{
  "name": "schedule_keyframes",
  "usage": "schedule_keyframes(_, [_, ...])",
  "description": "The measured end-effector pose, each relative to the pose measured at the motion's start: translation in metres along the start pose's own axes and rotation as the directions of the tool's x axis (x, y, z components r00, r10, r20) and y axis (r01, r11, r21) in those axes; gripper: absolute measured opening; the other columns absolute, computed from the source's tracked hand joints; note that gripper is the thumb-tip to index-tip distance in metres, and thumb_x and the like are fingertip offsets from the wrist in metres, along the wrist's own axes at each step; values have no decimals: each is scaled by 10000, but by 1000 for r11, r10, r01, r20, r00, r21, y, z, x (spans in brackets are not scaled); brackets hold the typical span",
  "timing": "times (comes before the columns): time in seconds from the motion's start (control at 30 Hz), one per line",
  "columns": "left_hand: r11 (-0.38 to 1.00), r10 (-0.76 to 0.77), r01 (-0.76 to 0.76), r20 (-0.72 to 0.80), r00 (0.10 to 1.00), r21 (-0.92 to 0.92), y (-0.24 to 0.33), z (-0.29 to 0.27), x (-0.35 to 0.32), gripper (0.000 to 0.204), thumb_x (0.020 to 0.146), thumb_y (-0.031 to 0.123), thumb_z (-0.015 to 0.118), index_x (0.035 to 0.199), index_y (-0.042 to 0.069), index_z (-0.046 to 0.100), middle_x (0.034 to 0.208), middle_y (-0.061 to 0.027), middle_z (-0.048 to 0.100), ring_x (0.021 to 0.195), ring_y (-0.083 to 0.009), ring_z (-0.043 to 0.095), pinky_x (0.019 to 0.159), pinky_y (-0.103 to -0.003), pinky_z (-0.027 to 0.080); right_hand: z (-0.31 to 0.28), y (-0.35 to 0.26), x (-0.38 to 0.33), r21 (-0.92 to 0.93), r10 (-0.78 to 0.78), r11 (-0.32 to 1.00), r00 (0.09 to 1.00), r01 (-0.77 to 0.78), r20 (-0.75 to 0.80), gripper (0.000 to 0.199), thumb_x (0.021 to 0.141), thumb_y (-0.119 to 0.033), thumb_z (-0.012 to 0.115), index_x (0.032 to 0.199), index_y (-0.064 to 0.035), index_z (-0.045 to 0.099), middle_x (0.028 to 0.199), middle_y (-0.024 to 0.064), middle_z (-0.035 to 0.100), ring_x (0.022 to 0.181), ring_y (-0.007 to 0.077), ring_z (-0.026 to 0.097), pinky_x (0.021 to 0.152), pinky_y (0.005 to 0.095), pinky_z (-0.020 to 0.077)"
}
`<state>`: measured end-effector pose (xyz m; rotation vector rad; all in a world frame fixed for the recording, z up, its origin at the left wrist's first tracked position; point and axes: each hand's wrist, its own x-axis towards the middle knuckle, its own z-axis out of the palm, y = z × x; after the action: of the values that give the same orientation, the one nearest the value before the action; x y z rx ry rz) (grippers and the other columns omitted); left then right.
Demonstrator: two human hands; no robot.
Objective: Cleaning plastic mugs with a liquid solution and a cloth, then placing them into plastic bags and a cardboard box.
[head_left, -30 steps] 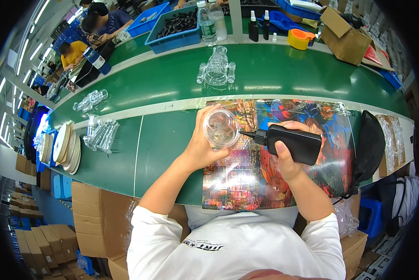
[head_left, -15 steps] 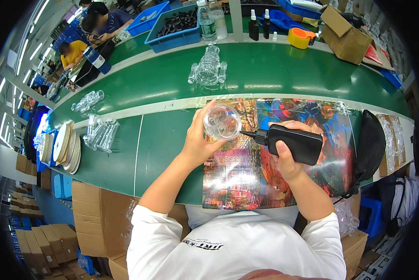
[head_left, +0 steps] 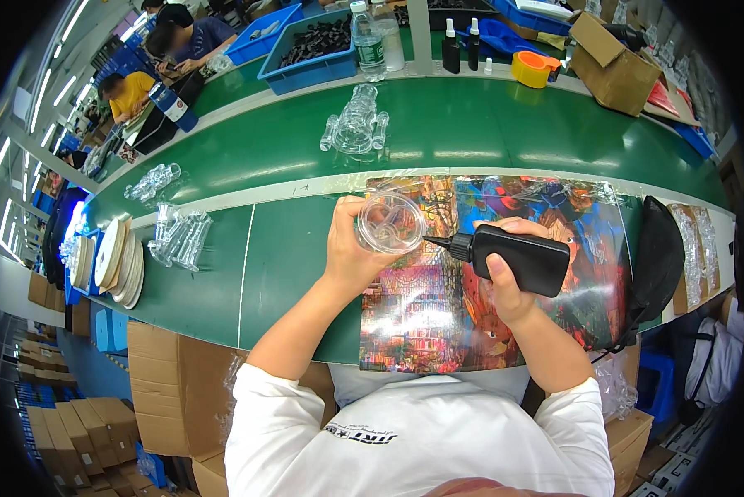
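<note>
My left hand (head_left: 353,242) is closed round a clear, round, cup-like plastic part (head_left: 391,224), its circular rim facing up. In my right hand (head_left: 511,277) lies a black squeeze bottle (head_left: 521,260) with a thin pointed nozzle, held on its side. The nozzle tip meets or nearly meets the right edge of the clear part; whether any liquid comes out is too small to see. Both hands are above a glossy, colourful printed mat (head_left: 421,327) on the green table.
Beyond the mat, a clear plastic assembly (head_left: 355,124) rests on the green belt (head_left: 256,157). More clear parts (head_left: 180,238) and white reels (head_left: 119,263) are at left. A blue bin (head_left: 314,62), water bottle (head_left: 368,43), orange tape dispenser (head_left: 531,69) and cardboard box (head_left: 608,66) line the back.
The clear part in my left hand has tilted and turned slightly. The assembly on the belt has shifted a little left. My right hand with the bottle has moved slightly left.
</note>
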<state>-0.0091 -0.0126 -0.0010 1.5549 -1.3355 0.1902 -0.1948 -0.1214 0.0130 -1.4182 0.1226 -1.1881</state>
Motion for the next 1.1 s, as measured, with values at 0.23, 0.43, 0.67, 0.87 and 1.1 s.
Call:
schedule_keyframes(0.23, [998, 41, -36, -122, 992, 41, 5, 3, -2, 601, 536, 162, 840, 931, 64, 398, 841, -101, 499, 727, -256, 494, 620, -363, 414, 3, 0, -2, 46, -5, 999, 1000, 4, 8, 414, 745, -143, 626, 1067, -38, 389, 933, 126, 497, 880, 220, 524, 895, 425, 414])
schedule_keyframes(0.43, [976, 165, -139, -145, 976, 168, 6, 1, 0, 601, 548, 192, 834, 935, 58, 394, 828, -116, 493, 719, -274, 497, 611, -373, 415, 3, 2, -3, 14, -36, 999, 998, 36, 51, 414, 746, -144, 625, 1066, -44, 382, 913, 128, 508, 855, 219, 528, 881, 430, 419])
schedule_keyframes(0.67, [964, 186, -156, -129, 974, 217, 4, 2, 0, 594, 565, 213, 826, 944, 54, 396, 821, -122, 490, 718, -286, 503, 599, -378, 417, 3, 0, -4, -30, -62, 997, 992, 65, 108, 414, 759, -159, 618, 1072, -45, 371, 905, 135, 508, 835, 222, 533, 859, 433, 430])
schedule_keyframes(0.87, [964, 190, -158, -136, 972, 214, 3, 6, -1, 598, 563, 215, 826, 947, 51, 397, 817, -119, 488, 720, -286, 505, 589, -374, 419, 4, -1, -8, 3, -15, 1000, 993, 15, 120, 408, 771, -166, 613, 1074, -52, 365, 916, 144, 510, 857, 232, 540, 846, 420, 434])
schedule_keyframes(1.1, [974, 117, -87, -135, 984, 210, 1, 2, 1, 592, 566, 202, 826, 943, 46, 396, 818, -112, 486, 712, -280, 504, 589, -374, 419, 3, 6, 2, 60, -178, 982, 984, 180, -33, 427, 769, -142, 637, 1106, -64, 388, 1053, 171, 519, 914, 242, 553, 835, 360, 436])
